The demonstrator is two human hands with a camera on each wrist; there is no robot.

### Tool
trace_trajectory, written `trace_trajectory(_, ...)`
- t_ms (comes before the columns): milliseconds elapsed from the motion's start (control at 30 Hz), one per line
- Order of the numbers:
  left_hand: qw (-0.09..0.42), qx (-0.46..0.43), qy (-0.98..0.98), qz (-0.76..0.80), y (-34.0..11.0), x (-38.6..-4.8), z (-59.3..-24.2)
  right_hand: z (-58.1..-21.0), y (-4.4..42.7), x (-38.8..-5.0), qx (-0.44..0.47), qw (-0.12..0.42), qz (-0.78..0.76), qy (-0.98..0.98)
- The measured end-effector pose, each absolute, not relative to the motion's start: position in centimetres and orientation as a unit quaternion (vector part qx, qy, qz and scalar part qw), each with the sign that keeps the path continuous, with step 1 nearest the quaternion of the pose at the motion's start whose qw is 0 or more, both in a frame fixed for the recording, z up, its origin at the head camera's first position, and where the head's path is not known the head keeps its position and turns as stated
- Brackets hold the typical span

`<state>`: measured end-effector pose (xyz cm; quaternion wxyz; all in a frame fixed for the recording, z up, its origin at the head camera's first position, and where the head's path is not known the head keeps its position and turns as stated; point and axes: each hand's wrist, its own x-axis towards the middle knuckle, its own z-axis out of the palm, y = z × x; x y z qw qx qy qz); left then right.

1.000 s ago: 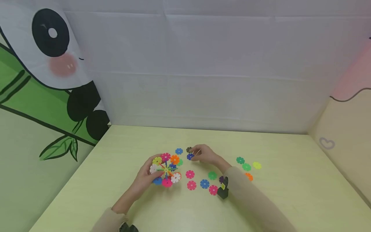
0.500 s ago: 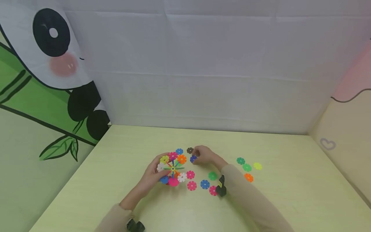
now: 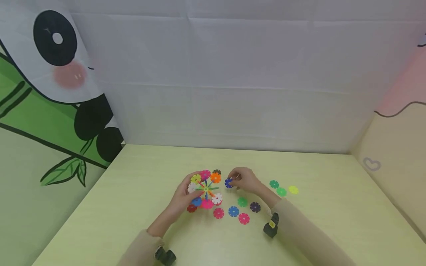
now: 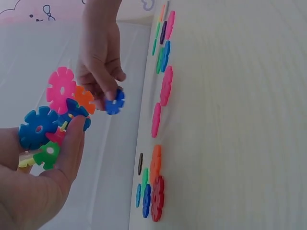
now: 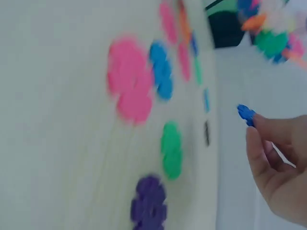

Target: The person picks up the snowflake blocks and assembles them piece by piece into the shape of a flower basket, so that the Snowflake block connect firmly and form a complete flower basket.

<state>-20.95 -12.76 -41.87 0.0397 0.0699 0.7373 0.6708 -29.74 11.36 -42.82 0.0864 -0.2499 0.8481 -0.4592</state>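
My left hand (image 3: 183, 195) holds a ball-like cluster of interlocking snowflake discs (image 3: 206, 188) in pink, orange, yellow, white, blue and green, thumb at the near side. To its right, my right hand (image 3: 247, 181) pinches a single dark blue snowflake disc (image 3: 228, 183) between thumb and fingers. In the left wrist view this blue disc (image 4: 115, 101) is above the table and apart from the cluster (image 4: 57, 120). The right wrist view, partly blurred, has the blue disc (image 5: 246, 114) at my fingertips. Part of the cluster is hidden behind my left thumb and palm.
Loose discs lie flat on the table (image 3: 319, 214): pink (image 3: 218, 213), blue (image 3: 233, 211), green (image 3: 242, 202) and purple (image 3: 255, 207) ones in front. A red disc (image 3: 191, 208) lies below the cluster, a brown one (image 3: 216, 171) behind it. Yellow (image 3: 293, 190) and green discs are farther right.
My right hand has taken the dark blue disc up from the table and moved a little right. My left hand has carried the cluster rightward, uncovering the red disc.
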Motion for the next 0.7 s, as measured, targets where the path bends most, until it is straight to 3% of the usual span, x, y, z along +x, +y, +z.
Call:
trace_trajectory(300,0.015,0.063,0.740,0.669,-11.2,-21.4,-42.2,-40.9,12.1,-25.6,-0.218,0.059,-0.587,0.778)
trace_trajectory(700,0.012,0.098,0.721,0.686,-9.5,-21.4,-42.3,-41.6,11.5,-24.5,-0.170,-0.024,-0.604,0.778)
